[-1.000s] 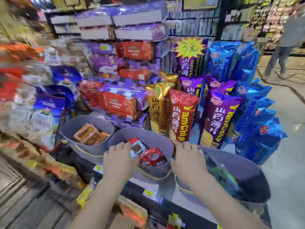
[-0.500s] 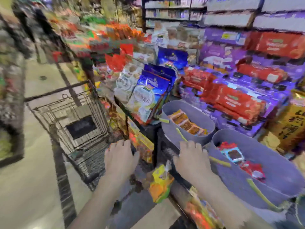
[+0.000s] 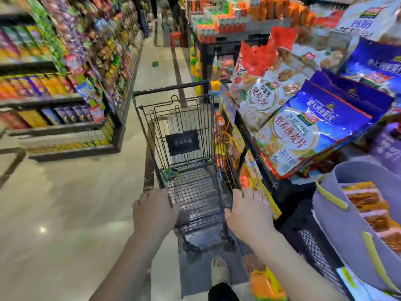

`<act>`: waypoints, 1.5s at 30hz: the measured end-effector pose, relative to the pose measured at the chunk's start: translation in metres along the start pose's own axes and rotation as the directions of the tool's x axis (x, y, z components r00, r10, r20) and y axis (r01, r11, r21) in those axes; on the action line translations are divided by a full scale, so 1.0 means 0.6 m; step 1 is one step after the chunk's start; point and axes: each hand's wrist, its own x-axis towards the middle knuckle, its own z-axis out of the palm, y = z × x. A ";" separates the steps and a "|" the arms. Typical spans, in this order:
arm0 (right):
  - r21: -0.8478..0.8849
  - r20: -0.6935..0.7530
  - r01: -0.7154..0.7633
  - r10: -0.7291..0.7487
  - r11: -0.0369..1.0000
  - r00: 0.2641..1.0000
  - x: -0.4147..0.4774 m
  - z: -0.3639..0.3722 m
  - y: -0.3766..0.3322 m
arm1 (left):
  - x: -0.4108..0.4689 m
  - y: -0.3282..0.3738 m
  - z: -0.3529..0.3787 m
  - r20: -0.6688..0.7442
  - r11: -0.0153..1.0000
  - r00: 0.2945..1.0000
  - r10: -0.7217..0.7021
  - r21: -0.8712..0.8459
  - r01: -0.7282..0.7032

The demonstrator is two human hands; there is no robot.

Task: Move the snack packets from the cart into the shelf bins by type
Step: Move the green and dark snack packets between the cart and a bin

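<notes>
A black wire cart (image 3: 184,127) stands in the aisle straight ahead, close against the right-hand display. Small green snack packets (image 3: 171,173) lie on its mesh floor at the far left. My left hand (image 3: 155,211) and my right hand (image 3: 249,211) hover palm down over the cart's near end with relaxed fingers, and both hold nothing. At the right edge, a grey felt bin (image 3: 338,213) with yellow trim holds several orange packets (image 3: 366,200).
Large blue and white snack bags (image 3: 303,131) lean out from the display above the cart's right side. A long stocked shelf (image 3: 65,101) lines the left of the aisle. Pale floor (image 3: 76,213) stretches to the left. My foot (image 3: 220,270) is just behind the cart.
The view has swung left from the shelf bins to the cart. Both hands left the bins and now hang over the cart's near end, still holding nothing.
</notes>
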 end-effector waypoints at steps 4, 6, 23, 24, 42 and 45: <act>0.001 0.049 0.105 -0.105 0.995 0.993 0.132 -0.002 -0.038 | 0.091 -0.013 -0.005 0.060 0.995 0.993 -0.098 0.029 0.096; -0.005 0.076 0.158 -0.157 0.987 0.985 0.195 -0.006 -0.058 | 0.136 -0.018 -0.008 0.072 0.990 0.987 -0.142 0.027 0.141; -0.075 0.303 0.293 -0.258 0.953 0.917 0.567 0.068 -0.262 | 0.492 -0.130 0.102 0.318 0.933 0.907 -0.275 -0.138 0.331; -0.061 0.312 0.275 -0.243 0.960 0.919 0.586 0.080 -0.275 | 0.518 -0.140 0.112 0.333 0.926 0.902 -0.274 -0.161 0.340; 0.409 0.565 -0.322 0.040 0.854 0.824 0.961 0.483 -0.361 | 0.759 -0.160 0.364 0.200 0.357 0.828 -0.523 -0.831 0.426; 0.445 0.604 -0.414 0.075 0.794 0.793 1.012 0.556 -0.379 | 0.753 -0.159 0.378 0.132 0.334 0.816 -0.562 -0.867 0.370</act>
